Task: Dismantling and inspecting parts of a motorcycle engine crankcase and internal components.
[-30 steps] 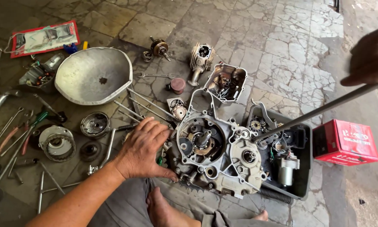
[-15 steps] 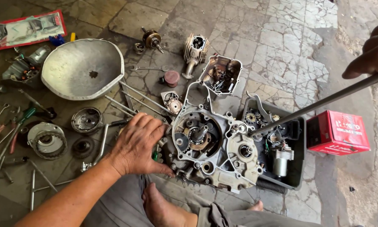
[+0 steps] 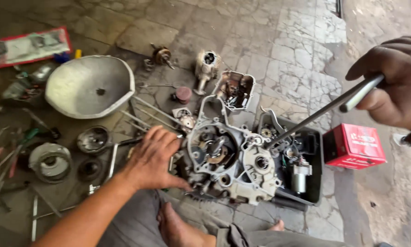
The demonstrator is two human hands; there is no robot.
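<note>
A grey motorcycle engine crankcase [image 3: 235, 160] lies open on the stone floor, partly over a black tray [image 3: 313, 187]. My left hand [image 3: 153, 158] rests flat against the crankcase's left edge, fingers spread. My right hand [image 3: 393, 80] is at the upper right, closed around the end of a long metal rod [image 3: 322, 112]. The rod slants down to the left and its tip meets the crankcase near its upper middle. My bare foot [image 3: 178, 228] sits just in front of the engine.
A grey metal basin [image 3: 89, 87] stands at the left, with round engine parts [image 3: 50, 160], long bolts and hand tools around it. A cylinder [image 3: 207, 64] and a small cover [image 3: 235, 89] lie behind the engine. A red box [image 3: 354, 146] sits at the right.
The view has shifted, so the engine sits lower and more central. My right hand has come further into view, still holding the rod. My left hand stays on the crankcase.
</note>
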